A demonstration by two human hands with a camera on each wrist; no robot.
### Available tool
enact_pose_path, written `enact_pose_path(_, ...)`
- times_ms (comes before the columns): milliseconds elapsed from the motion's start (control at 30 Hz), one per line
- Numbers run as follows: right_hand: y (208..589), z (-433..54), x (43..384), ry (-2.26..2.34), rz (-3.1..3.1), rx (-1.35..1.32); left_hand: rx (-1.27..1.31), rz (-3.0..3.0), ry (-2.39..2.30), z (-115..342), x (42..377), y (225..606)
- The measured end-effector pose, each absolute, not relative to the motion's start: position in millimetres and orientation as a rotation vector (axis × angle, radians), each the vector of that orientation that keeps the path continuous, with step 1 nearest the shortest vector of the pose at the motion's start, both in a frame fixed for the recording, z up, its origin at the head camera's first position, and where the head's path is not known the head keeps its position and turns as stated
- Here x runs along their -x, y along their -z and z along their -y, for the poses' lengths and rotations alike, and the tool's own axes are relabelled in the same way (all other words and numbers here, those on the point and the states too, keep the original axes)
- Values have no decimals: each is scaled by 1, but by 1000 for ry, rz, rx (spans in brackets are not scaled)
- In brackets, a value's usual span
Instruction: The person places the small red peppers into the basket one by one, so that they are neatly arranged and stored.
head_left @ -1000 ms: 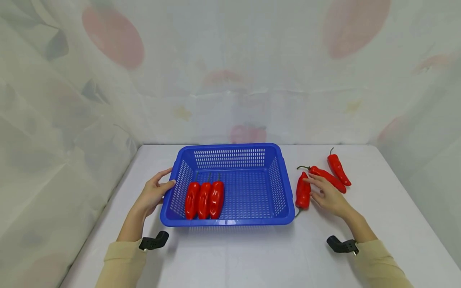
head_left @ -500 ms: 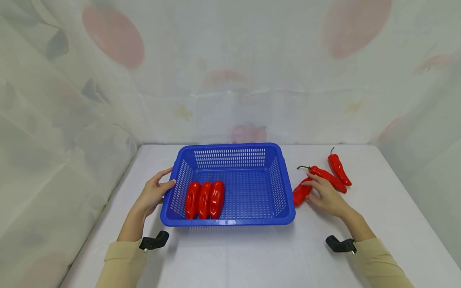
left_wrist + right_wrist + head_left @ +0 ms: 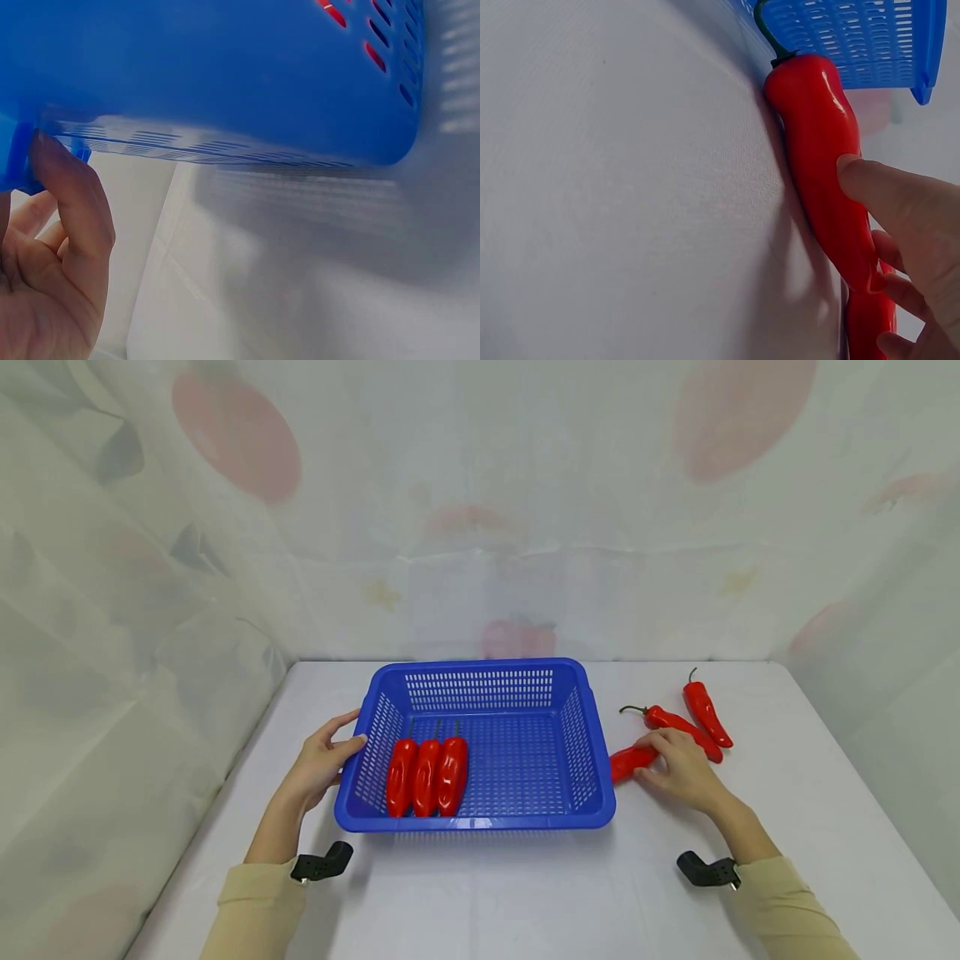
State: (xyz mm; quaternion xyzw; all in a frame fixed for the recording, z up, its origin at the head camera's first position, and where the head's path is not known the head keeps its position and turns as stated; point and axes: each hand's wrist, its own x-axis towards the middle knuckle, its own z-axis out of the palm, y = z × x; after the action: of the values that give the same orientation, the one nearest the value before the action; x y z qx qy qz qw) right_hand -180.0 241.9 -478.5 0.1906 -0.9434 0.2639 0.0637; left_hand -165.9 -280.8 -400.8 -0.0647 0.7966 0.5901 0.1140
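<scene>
A blue perforated plastic basket (image 3: pixel 480 823) stands on the table, and my left hand (image 3: pixel 315 767) grips its left rim, thumb on top. In the left wrist view, fingers (image 3: pixel 75 195) curl at the rim beside the basket wall (image 3: pixel 225 67). Three red peppers (image 3: pixel 425 777) lie side by side in the basket's left part, stems away from me. Right of the basket, my right hand (image 3: pixel 684 772) pinches another red pepper (image 3: pixel 817 142) between thumb and fingers. This pepper lies slantwise, its green stem (image 3: pixel 769 30) towards the basket; the head view hides that end behind the rim.
Two more red peppers lie beyond my right hand: one (image 3: pixel 678 724) slanting close to the fingers, another (image 3: pixel 705 712) farther back. The white table (image 3: pixel 480 893) ends at a patterned cloth (image 3: pixel 480 568) behind, with more cloth at both sides.
My right hand has turned the near pepper from lengthwise to slantwise, its stem end now behind the basket's right rim. Its fingers have closed on it. The left hand and basket stay put.
</scene>
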Motion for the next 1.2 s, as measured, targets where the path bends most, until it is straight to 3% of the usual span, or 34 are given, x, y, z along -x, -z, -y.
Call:
enact_pose_path(767, 487, -251, 169, -744, 2907, -410, 191, -2343, -1724, 281, 165, 401)
enact_pose_path(1200, 482, -247, 173, -886, 2910, -328, 193, -2367, -1721, 293, 176, 425)
